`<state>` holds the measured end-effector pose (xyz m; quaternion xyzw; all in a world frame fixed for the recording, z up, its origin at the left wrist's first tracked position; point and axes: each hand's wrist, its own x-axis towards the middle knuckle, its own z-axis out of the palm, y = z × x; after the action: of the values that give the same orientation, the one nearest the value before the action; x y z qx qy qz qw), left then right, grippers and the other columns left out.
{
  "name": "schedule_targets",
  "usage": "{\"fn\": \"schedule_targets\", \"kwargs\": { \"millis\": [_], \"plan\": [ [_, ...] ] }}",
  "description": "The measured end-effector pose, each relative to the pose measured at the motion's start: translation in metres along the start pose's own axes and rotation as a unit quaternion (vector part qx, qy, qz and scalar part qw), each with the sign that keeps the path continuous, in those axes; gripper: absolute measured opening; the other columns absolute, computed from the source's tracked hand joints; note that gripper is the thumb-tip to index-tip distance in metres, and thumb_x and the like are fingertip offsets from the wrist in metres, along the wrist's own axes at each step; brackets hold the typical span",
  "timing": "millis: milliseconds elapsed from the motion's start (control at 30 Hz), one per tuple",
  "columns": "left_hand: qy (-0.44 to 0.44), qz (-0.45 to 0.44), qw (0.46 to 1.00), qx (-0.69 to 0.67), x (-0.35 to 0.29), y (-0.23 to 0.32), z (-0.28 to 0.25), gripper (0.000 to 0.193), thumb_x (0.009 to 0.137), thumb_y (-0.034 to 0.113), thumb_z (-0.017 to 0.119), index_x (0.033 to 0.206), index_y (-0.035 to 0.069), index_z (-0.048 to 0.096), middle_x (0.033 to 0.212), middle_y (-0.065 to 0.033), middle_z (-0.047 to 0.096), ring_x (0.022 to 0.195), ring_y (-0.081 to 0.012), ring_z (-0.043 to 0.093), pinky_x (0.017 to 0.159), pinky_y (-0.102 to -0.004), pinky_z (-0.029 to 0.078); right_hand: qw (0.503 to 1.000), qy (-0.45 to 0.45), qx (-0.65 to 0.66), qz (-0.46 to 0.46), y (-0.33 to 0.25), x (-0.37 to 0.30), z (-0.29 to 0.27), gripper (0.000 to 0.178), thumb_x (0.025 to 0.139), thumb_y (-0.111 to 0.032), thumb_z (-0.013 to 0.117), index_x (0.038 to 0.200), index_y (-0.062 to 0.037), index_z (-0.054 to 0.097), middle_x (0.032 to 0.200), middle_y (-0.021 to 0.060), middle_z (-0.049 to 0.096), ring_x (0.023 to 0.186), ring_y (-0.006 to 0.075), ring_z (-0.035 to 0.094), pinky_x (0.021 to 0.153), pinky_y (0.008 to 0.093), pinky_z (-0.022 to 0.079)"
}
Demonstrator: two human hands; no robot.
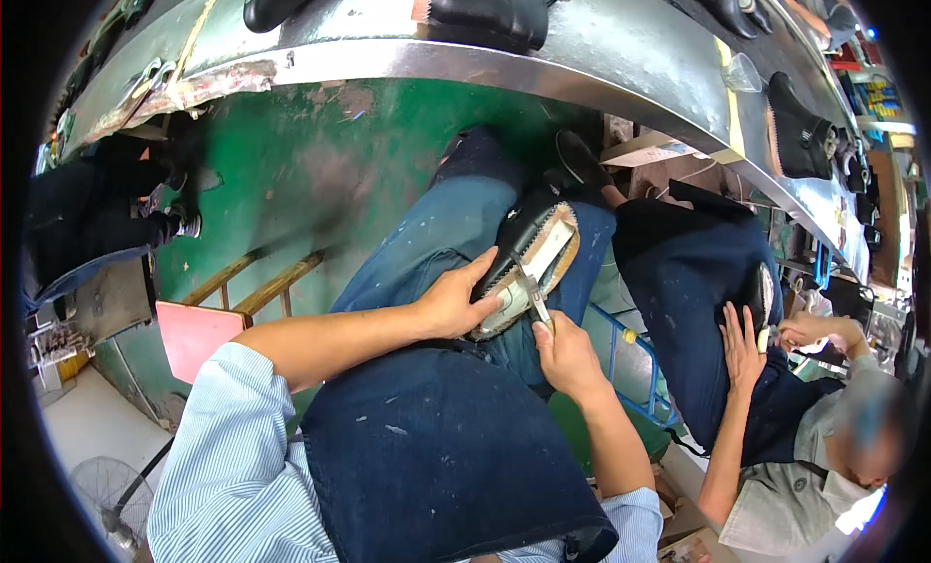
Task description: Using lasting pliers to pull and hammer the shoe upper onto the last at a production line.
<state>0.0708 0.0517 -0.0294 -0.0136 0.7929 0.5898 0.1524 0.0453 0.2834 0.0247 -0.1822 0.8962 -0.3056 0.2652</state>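
Across my lap lies a black leather shoe (pixel 527 224), its pale, unfinished underside turned up and a jagged edge of leather running round it. My left hand (pixel 454 299) is closed round the near side of the shoe, thumb over the underside. In my right hand (pixel 570 357) is a hand tool (pixel 534 293) with a narrow metal head and a light handle; its exact kind is hard to make out. The tool's metal end is over the shoe's underside, close to my left fingers. Part of the shoe is hidden by my left hand.
A metal-topped bench (pixel 388 64) curves across the far side, with black boots (pixel 485 15) on it. To the left stands a pink-topped stool (pixel 202 335). At the right a co-worker's hands (pixel 742 350) work on another shoe, near a blue metal frame (pixel 630 364).
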Motion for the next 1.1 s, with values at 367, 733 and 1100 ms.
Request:
{"fn": "schedule_targets", "kwargs": {
  "millis": [367,733,1100],
  "plan": [
    [0.043,0.140,0.984,0.097,0.020,0.086,-0.083,0.070,0.072,0.011,0.079,0.132,0.006,0.044,0.109,-0.0197,0.070,0.094,-0.0262,0.071,0.081,-0.0353,0.056,0.880,0.127,0.437,0.136,0.043,-0.065,0.026,0.042,0.105,-0.035,0.042,0.110,0.0036,0.058,0.087,0.0079,0.066,0.072,0.0120,0.062,0.064,0.0256,0.048],
    [-0.009,-0.083,0.992,-0.092,0.101,-0.009,0.023,0.068,0.103,0.053,0.030,0.119,-0.003,0.065,0.123,-0.0282,0.062,0.117,-0.0357,0.060,0.102,-0.0433,0.041,0.920,0.069,0.367,0.121,0.023,-0.073,0.006,0.036,0.096,-0.021,0.057,0.122,0.0049,0.055,0.094,0.0068,0.065,0.080,0.0143,0.062,0.072,0.0280,0.050],
    [0.025,-0.008,0.998,-0.065,0.052,-0.005,0.018,0.048,0.106,0.031,0.031,0.134,-0.003,0.051,0.133,-0.0249,0.055,0.126,-0.0387,0.051,0.108,-0.0416,0.038,0.994,-0.049,0.078,0.062,-0.014,-0.044,-0.049,0.049,0.089,-0.014,0.062,0.131,0.0098,0.051,0.123,0.0295,0.060,0.114,0.0423,0.059,0.100,0.0413,0.046]
  ]
}}
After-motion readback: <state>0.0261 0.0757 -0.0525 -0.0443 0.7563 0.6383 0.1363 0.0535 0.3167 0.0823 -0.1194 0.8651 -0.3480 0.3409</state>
